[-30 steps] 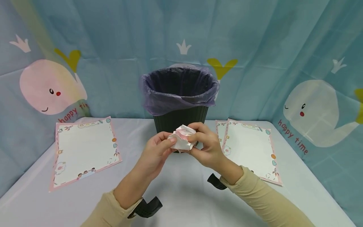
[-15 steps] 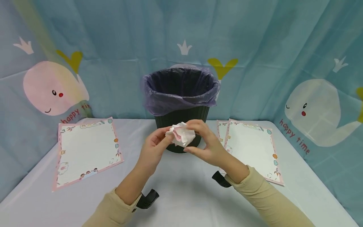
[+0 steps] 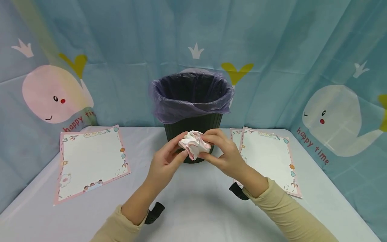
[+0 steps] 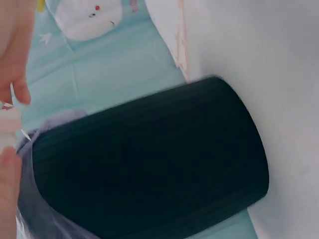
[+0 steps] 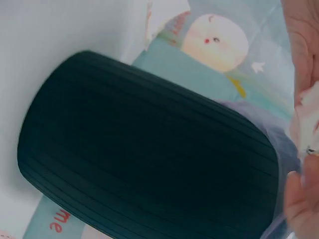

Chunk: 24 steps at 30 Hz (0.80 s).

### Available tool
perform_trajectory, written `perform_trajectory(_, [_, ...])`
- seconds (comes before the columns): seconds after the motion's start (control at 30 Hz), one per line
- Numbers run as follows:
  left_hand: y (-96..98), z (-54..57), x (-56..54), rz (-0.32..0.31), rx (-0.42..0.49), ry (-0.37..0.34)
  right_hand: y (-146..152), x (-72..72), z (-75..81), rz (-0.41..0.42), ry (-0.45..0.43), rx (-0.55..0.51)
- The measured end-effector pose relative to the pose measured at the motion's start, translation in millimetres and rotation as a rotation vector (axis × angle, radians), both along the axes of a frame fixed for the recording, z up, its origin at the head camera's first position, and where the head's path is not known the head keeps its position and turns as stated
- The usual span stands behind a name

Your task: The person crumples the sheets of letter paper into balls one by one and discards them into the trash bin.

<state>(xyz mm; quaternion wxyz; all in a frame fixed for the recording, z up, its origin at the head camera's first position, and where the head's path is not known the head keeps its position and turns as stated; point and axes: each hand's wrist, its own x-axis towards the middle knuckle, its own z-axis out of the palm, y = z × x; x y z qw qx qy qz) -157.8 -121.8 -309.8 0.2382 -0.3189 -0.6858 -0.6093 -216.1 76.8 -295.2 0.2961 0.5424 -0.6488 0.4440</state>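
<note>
A crumpled ball of white and pink paper (image 3: 195, 144) is held between both hands, in front of the trash can. My left hand (image 3: 164, 161) pinches its left side with thumb and fingers. From the other side my right hand (image 3: 225, 154) grips it, thumb below and fingers above. Only a part of the paper ball (image 5: 308, 122) shows at the right edge of the right wrist view. In the left wrist view just a sliver of the paper (image 4: 9, 122) appears at the left edge. The dark green trash can (image 3: 193, 126) stands upright behind the hands.
A purple plastic bag (image 3: 181, 111) lines the can and folds over its rim. One sheet of paper with a decorated pink border (image 3: 93, 161) lies on the left of the white table (image 3: 193, 215). Two overlapping similar sheets (image 3: 266, 154) lie right. A blue curtain (image 3: 121, 84) hangs behind.
The paper has been turned between the fingers and looks rounder, with its pink part now lower. The right hand has shifted slightly right. The trash can and flat sheets stay in place.
</note>
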Motion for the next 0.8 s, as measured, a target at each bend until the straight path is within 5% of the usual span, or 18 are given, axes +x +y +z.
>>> perform_trajectory(0.1, [-2.9,0.4,-1.6,0.006,-0.041,0.041,-0.2,0.5,1.5,-0.037,0.019,-0.020])
perform_trajectory(0.23, [-1.6,2.5,-3.1,0.164,-0.095,0.111,-1.5,4.9,3.5,-0.091,0.013,-0.080])
perform_trajectory(0.33, [1.5,3.5,-3.4,0.247,-0.071,0.094,-2.7,9.7,5.2,-0.101,-0.045,-0.061])
perform_trajectory(0.53, [0.9,4.4,-0.8,0.154,-0.087,0.059,-5.0,13.1,4.1,-0.046,-0.237,0.008])
perform_trajectory(0.67, [-2.1,4.9,1.3,0.080,-0.115,0.057,-6.3,13.8,1.8,-0.059,-0.263,-0.028])
perform_trajectory(0.8, [-2.7,4.0,-0.5,0.069,-0.062,0.051,-6.9,14.5,1.8,-0.006,-0.310,-0.047])
